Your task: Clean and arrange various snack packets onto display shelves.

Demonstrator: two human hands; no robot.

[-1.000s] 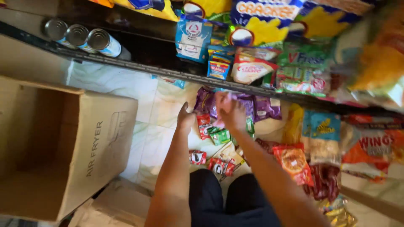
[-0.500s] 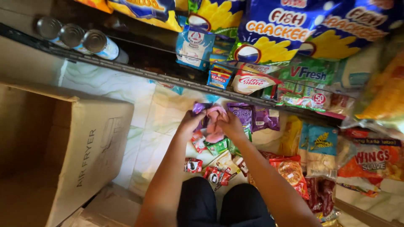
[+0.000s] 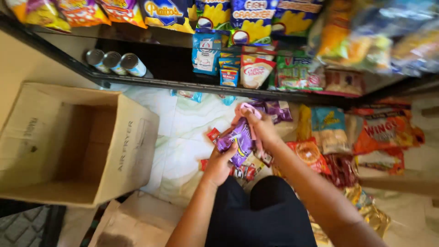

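Observation:
Both of my hands hold a small bundle of purple and pink snack packets (image 3: 239,137) just above the floor, in front of my knees. My left hand (image 3: 219,165) grips the bundle from below. My right hand (image 3: 261,129) clasps its upper right side. Under the hands, red and purple snack packets (image 3: 238,170) lie scattered on the pale marbled floor (image 3: 183,137). More purple packets (image 3: 276,110) lie just beyond my right hand.
An open, empty cardboard box (image 3: 75,142) stands on its side at the left. A black shelf edge (image 3: 201,87) runs across above, with three cans (image 3: 114,61) and snack bags (image 3: 254,68) on it. Larger chip bags (image 3: 366,132) pile at the right. Flat cardboard (image 3: 132,224) lies near my left knee.
My hands have gathered the purple packets off the floor pile and lifted them, drawing them closer to me. The view has shifted so more of the shelf and box shows.

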